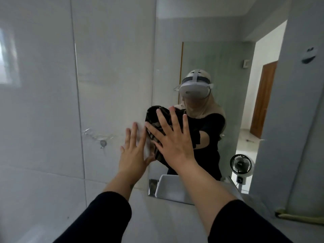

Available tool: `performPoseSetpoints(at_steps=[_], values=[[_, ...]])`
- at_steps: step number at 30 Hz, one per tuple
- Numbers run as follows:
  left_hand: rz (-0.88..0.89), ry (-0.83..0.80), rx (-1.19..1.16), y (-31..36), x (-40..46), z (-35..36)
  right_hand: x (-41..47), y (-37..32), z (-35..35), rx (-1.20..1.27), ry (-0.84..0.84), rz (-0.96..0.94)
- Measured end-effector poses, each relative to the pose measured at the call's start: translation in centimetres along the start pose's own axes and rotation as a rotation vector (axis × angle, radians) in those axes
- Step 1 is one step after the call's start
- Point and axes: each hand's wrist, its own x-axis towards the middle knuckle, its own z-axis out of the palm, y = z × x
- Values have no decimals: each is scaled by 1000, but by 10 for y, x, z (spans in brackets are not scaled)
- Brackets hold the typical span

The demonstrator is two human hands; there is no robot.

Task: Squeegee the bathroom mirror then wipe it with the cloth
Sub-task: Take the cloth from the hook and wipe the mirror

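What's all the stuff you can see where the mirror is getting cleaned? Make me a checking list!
Surface: mirror on a grey tiled wall; streaks cannot be judged.
Job's things: dark patterned cloth pressed against the mirror's left edge; squeegee not seen.
Clutter: clear hook on the wall, left of the mirror.
Grippers: right hand flat, fingers spread, on the cloth; left hand flat at the mirror's edge, touching the cloth.
Cables: nothing seen.
Surroundings: white basin, small black fan and an open doorway show as reflections.
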Motion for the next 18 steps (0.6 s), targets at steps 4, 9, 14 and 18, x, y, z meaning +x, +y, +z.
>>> performPoseSetpoints(at_steps=[4,9,14,18], values=[[-1,-29,39,5,0,-3,-19,14,-1,6,15,20],[7,-45,43,8,-2,-4,-41,39,-5,10,-6,88],[10,-41,18,4,1,-3,-66,81,-9,23,-10,170],[20,-19,-53,4,1,-1,-87,122,-12,23,-17,294]])
